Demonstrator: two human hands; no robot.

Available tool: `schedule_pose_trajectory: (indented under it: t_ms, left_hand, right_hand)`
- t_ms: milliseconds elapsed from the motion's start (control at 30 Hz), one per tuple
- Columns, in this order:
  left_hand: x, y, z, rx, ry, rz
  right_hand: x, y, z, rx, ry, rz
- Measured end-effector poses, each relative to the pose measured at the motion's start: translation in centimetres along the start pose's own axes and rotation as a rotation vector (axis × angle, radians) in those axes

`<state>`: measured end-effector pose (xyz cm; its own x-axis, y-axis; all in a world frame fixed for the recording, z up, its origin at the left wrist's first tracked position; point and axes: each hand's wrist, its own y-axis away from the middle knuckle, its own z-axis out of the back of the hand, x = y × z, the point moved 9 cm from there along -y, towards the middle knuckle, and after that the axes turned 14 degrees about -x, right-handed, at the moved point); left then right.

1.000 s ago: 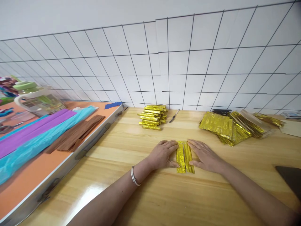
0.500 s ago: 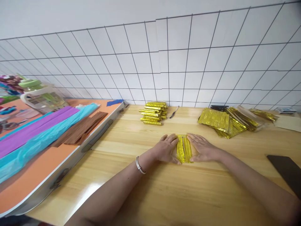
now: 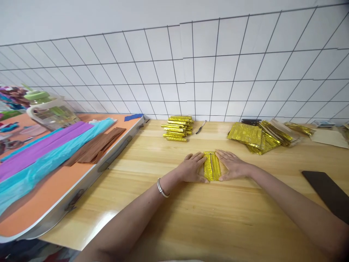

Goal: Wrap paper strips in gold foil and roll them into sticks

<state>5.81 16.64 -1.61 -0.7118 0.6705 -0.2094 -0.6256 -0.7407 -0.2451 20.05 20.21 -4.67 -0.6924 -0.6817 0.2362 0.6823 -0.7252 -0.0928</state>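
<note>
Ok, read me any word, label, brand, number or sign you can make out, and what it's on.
None: no word, label, brand, number or sign can be read.
Nearest foil: no legible print.
Pen: too small to read any marking.
Small pack, far right by the wall: too small and blurred to read.

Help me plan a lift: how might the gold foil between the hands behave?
The gold foil looks thin, so probably light and floppy. Its shiny surface may be slippery. It might bend along the dark middle line.
</note>
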Motion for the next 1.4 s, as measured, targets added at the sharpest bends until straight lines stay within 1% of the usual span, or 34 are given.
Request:
schedule_pose_trajectory:
  t_ms: [100,167,267,367,467,533,667,733,800,867,1000,1100,1200,1300,1400]
  left_hand:
    - [-0.6,0.5,0.6,-0.033,0.010,0.004]
    - [-1.4,0.9,1.2,-0.073,0.024,-0.022]
    - [-3.1,1.8,1.9,-0.113,0.043,-0.111]
    - [-4.6,2.4,2.1,-0.130,0.027,-0.220]
    - [-5.8,2.9,1.9,-0.132,-0.022,-0.315]
    - [-6.1,3.0,1.8,-0.123,-0.051,-0.333]
    - [-6.4,2.8,1.9,-0.078,-0.075,-0.313]
    - [-6.6,2.6,1.9,-0.057,-0.078,-0.323]
    - [-6.6,2.5,1.9,-0.049,-0.081,-0.333]
    - [-6.4,2.4,1.8,-0.058,-0.080,-0.325]
    - [-5.8,2.7,1.9,-0.095,0.013,-0.305]
    - [-5.2,2.9,2.4,-0.129,0.132,-0.300]
    - [-4.4,2.8,2.7,-0.158,0.235,-0.275]
    - [-4.0,2.6,2.5,-0.159,0.293,-0.256]
    - [-3.9,2.4,2.3,-0.159,0.300,-0.222]
  right_hand:
    - [0.0,0.0,-0.2,0.015,0.011,0.003]
    - [0.0,0.0,-0.2,0.016,0.009,0.007]
    - [-0.2,-0.2,-0.2,0.015,0.010,-0.007]
    - [0.0,-0.1,0.2,0.008,0.016,-0.027]
    - [0.9,0.9,1.2,-0.066,0.034,-0.041]
    - [2.0,2.2,2.0,-0.138,0.065,-0.025]
    - [4.7,5.2,2.7,-0.219,0.166,0.059]
    - [5.8,6.0,3.2,-0.261,0.238,0.088]
    - [7.0,6.2,3.6,-0.290,0.306,0.132]
    - [8.3,5.8,3.9,-0.298,0.353,0.206]
    - [10.4,5.1,4.0,-0.313,0.361,0.362]
    - [10.7,5.1,4.1,-0.346,0.330,0.402]
    - [10.2,5.3,4.1,-0.378,0.296,0.397]
    - [9.2,5.4,3.6,-0.392,0.242,0.358]
    - [8.1,5.3,3.3,-0.415,0.165,0.278]
